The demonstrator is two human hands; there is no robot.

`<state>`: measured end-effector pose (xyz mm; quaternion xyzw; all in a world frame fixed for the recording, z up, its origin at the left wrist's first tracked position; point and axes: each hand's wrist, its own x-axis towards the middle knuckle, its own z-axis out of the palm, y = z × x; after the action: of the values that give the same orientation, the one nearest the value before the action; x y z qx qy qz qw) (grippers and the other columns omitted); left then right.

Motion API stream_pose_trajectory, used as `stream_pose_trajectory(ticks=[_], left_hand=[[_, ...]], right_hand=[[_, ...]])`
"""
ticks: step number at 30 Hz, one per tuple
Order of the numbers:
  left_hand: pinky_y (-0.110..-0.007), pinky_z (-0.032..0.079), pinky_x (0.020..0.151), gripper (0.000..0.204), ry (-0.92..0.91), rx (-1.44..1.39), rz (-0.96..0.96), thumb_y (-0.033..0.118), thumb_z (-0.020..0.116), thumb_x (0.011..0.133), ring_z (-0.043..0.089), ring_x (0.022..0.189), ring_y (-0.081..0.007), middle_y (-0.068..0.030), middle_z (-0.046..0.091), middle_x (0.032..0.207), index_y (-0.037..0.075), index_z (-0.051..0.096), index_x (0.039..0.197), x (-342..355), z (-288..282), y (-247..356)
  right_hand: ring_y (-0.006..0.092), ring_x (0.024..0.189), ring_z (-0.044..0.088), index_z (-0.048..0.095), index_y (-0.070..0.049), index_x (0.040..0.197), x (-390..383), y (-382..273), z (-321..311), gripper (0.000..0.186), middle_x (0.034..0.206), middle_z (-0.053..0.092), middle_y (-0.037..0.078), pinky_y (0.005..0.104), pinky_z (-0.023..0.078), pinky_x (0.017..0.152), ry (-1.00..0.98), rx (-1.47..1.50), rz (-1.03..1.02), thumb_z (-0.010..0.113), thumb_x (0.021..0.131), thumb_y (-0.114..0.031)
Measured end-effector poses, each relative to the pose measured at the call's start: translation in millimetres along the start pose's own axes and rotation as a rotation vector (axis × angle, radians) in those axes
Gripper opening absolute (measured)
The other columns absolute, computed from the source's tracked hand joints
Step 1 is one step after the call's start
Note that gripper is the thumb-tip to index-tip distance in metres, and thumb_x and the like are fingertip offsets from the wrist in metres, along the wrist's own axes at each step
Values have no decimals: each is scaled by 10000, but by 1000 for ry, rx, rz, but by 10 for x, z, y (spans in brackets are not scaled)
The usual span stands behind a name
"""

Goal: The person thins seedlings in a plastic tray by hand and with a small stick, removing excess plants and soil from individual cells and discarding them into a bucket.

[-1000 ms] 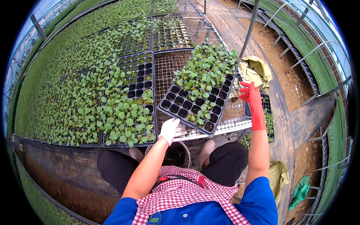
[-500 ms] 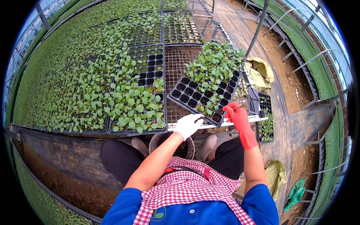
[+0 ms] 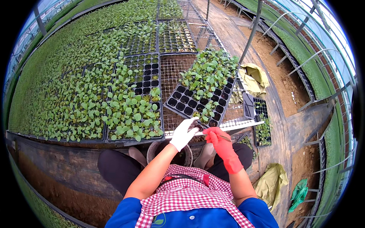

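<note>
- L hand (image 3: 183, 134) (wht-gloved): fingers curled; can't tell if gripping.
- R hand (image 3: 220, 147) (red-gloved): gripping slim tool (image 3: 225, 138).
- Seedling tray (image 3: 193, 103): 12 o'clock of hands, askew, part-filled.
- Bucket (image 3: 189, 156): approx. 7 o'clock of hands.

1. The right hand (image 3: 218, 137), red-gloved, is no longer raised out by the yellowish bag (image 3: 253, 79), as a second ago; it is now low, in front of the near corner of the tilted seedling tray (image 3: 185, 105).
2. The thin tool (image 3: 222, 137) in its grip, over the tray's corner half a second ago, now lies between the hands, its tip toward the other glove.
3. The left hand (image 3: 185, 131), white-gloved, moves from the tray's left corner to its near edge, a dark bit now at its fingertips, too small to identify.
4. The hands, well apart at first, are now just beside each other.
</note>
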<state>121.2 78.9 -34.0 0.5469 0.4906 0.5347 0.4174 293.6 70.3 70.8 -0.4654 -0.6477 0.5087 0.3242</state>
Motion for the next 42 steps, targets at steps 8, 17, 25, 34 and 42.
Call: stream_pose_trajectory(ticks=[8,17,25,34,42], left_hand=[[-312,509,806,249,-258,206,-281,149,551,881,665,875,-209,-131,677,1002,37,628,1089,-289,-438,256],[-339,477,877,272,-415,755,-187,322,539,897,616,1000,-231,-47,672,1031,125,694,1002,-780,-570,186],[-347,447,966,304,-478,682,-138,287,552,886,579,1103,-260,-91,635,1150,98,653,1101,-804,-723,176],[-373,451,958,335,-531,499,-230,300,510,923,592,1077,-294,-125,648,1129,83,632,1148,-753,-825,232],[-314,459,951,335,-447,282,-307,239,498,945,620,1074,-216,-97,662,1143,36,605,1190,-777,-794,42]], right_hand=[[134,861,608,587,4,1123,-96,164,49,230,1010,649,82,274,511,787,-246,305,-13,451,1005,-139],[89,601,584,612,-26,1005,502,226,-862,304,772,637,38,203,461,557,165,205,-95,486,999,-303],[88,634,606,606,-49,1070,987,365,-988,306,882,669,58,209,473,578,416,119,-222,468,1006,-315],[94,587,603,593,-36,1025,912,310,-787,347,816,669,60,204,457,517,263,130,-126,472,998,-361],[67,637,580,620,-39,1031,937,130,-487,276,833,656,39,208,489,582,147,71,-66,486,1003,-278]])
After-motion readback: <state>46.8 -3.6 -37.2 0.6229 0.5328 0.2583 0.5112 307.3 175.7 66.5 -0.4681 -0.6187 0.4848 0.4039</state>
